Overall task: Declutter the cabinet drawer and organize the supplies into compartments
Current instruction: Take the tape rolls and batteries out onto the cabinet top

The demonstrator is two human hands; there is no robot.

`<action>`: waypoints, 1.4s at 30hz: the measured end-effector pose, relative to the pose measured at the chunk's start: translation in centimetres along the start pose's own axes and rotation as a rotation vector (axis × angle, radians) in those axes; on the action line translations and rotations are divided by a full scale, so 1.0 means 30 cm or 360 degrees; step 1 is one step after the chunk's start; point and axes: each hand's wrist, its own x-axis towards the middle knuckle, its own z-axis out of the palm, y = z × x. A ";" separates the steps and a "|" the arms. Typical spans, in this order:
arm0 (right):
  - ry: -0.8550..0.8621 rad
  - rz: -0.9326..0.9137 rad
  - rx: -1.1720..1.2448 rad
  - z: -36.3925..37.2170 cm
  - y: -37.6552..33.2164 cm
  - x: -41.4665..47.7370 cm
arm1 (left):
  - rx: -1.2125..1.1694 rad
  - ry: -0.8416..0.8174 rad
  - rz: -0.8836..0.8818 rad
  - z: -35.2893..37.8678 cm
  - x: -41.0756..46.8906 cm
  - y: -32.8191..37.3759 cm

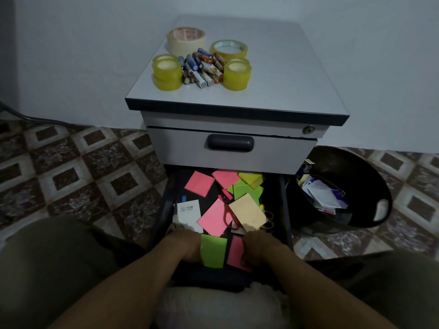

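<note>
Both forearms reach forward from between the person's knees into the open bottom drawer of a grey pedestal cabinet. The left hand sits at the drawer's near end, just left of a green sticky-note pad. The right hand lies against the right edge of a pink sticky-note pad. Each hand's fingers point down out of sight, so I cannot tell whether either one grips anything.

On the patterned tile floor the cabinet stands against a pale wall. Its upper drawer is closed and has a dark handle. Just right of the cabinet a black waste bin is tilted toward the camera, with crumpled papers and wrappers inside.

The supplies are split between two places. On the cabinet top a wide roll of masking tape and a flatter roll of clear tape sit at the back. In front of them a left stack of yellowish tape rolls and a right stack of the same flank a loose heap of batteries.

Inside the open drawer, more pads lie scattered and overlapping. A large pink pad sits mid-drawer, with a pale orange pad to its right. Two further pink pads, a green pad and a yellow pad lie toward the back. A white card lies along the left wall. Red-handled scissors are partly buried between the large pink pad and the orange one.
</note>
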 end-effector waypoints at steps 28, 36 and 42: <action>0.0193 -0.0146 0.0318 -0.066 -0.043 -0.090 | 0.0078 0.0534 -0.0251 -0.031 0.016 -0.017; 0.0241 -0.0126 0.0208 -0.058 -0.055 -0.111 | 0.0127 0.0558 -0.0369 -0.016 0.024 -0.025; 0.0112 0.0007 0.0581 -0.055 -0.053 -0.097 | 0.0131 0.0560 -0.0349 -0.008 0.025 -0.032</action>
